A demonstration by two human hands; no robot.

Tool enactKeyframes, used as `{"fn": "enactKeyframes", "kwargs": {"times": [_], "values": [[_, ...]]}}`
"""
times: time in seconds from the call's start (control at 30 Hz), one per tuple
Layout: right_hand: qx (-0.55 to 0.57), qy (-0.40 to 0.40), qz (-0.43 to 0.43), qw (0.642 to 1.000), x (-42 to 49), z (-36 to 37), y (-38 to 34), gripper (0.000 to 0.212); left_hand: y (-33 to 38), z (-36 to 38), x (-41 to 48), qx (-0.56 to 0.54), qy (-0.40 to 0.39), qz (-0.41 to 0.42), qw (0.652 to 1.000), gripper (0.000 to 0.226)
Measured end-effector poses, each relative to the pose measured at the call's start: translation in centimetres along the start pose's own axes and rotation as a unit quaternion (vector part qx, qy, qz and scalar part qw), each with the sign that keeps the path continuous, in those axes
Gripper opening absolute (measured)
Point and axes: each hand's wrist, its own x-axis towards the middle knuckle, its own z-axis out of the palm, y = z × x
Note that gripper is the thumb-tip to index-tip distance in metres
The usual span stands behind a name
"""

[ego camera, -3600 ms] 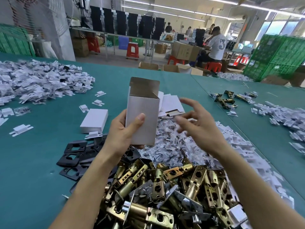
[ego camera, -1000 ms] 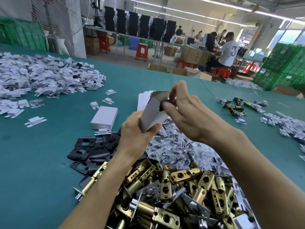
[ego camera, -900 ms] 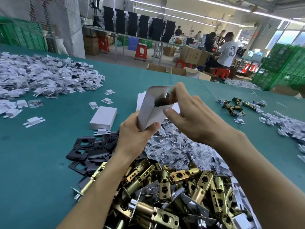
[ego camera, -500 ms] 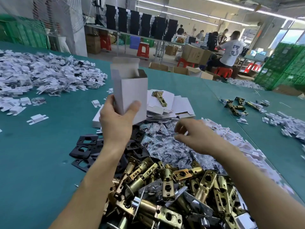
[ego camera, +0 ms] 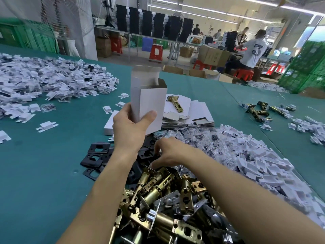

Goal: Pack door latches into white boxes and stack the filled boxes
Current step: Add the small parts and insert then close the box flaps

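Hands split jobs: left grip [ego camera: 130, 131] clamps white box [ego camera: 149, 103] upright above table [ego camera: 44, 173], thumb on front face, top flap open, inside not visible. Meanwhile right grip [ego camera: 168, 152] is down on black plates [ego camera: 95, 155] just beyond pile of brass latches [ego camera: 158, 187], fingertips curled; can't tell if they've got anything. Risks: plates overlap, so two may lift together, or one slips & drops. Box looks like thin card, so squeezing too hard could buckle mouth & parts won't go in.

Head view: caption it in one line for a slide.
Left hand holds an open white box upright while the right hand reaches among black plates beside a brass latch pile.
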Motion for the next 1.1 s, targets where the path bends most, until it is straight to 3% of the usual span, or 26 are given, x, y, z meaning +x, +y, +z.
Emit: {"fn": "enactKeyframes", "kwargs": {"times": [0.2, 0.33, 0.47, 0.57, 0.7, 0.83, 0.9, 1.03, 1.1], "values": [[-0.065, 0.023, -0.014, 0.998, -0.4, 0.2, -0.5, 0.028, 0.0, 0.0, 0.1, -0.016, 0.001, -0.006, 1.000, 0.029], [0.001, 0.041, -0.043, 0.998, -1.4, -0.9, 0.6, 0.017, 0.1, -0.3, 0.1, -0.023, -0.002, -0.012, 1.000, 0.028], [0.112, 0.103, -0.059, 0.987, -3.3, -2.4, 2.7, 0.020, 0.1, -0.3, -0.1, -0.029, -0.029, -0.037, 0.998, 0.020], [0.237, 0.168, -0.057, 0.955, -5.2, -3.9, 4.4, 0.018, 0.1, -0.1, -0.5, -0.040, -0.071, -0.061, 0.995, 0.019], [0.421, 0.222, -0.081, 0.876, -8.3, -5.5, 5.4, 0.013, 0.3, 0.2, -1.0, -0.060, -0.125, -0.078, 0.987, 0.024], [0.450, 0.302, -0.119, 0.832, -10.6, -6.7, 5.6, 0.017, 0.7, 0.2, -1.5, -0.076, -0.197, -0.065, 0.975, 0.037], [0.430, 0.310, -0.117, 0.840, -11.1, -6.9, 6.0, 0.015, 0.9, 0.4, -1.8, -0.096, -0.220, -0.040, 0.970, 0.035], [0.349, 0.294, -0.041, 0.889, -10.7, -5.5, 7.2, 0.012, 1.1, 0.6, -1.9, -0.153, -0.202, -0.037, 0.967, 0.034], [0.357, 0.281, -0.024, 0.891, -10.5, -4.6, 7.6, 0.012, 1.3, 0.6, -1.9, -0.140, -0.191, -0.027, 0.971, 0.036]]}}
